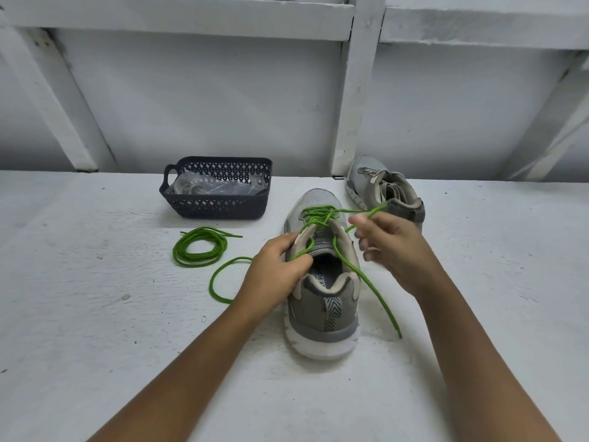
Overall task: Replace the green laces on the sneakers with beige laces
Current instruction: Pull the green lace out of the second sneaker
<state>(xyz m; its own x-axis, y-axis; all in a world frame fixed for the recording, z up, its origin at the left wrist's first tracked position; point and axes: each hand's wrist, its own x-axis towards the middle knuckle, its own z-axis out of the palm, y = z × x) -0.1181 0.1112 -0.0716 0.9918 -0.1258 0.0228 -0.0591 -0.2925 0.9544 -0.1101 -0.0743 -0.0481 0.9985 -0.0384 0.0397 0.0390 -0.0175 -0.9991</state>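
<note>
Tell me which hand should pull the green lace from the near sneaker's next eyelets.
Right, probably. The right hand pinches the green lace beside the eyelets; the left hand grips the near sneaker at its collar, steadying it.

The insole (321, 280) of the near sneaker (318, 317) is showing the letters "Y FO" (the rest is lying hidden); nothing else is reading clearly
</note>
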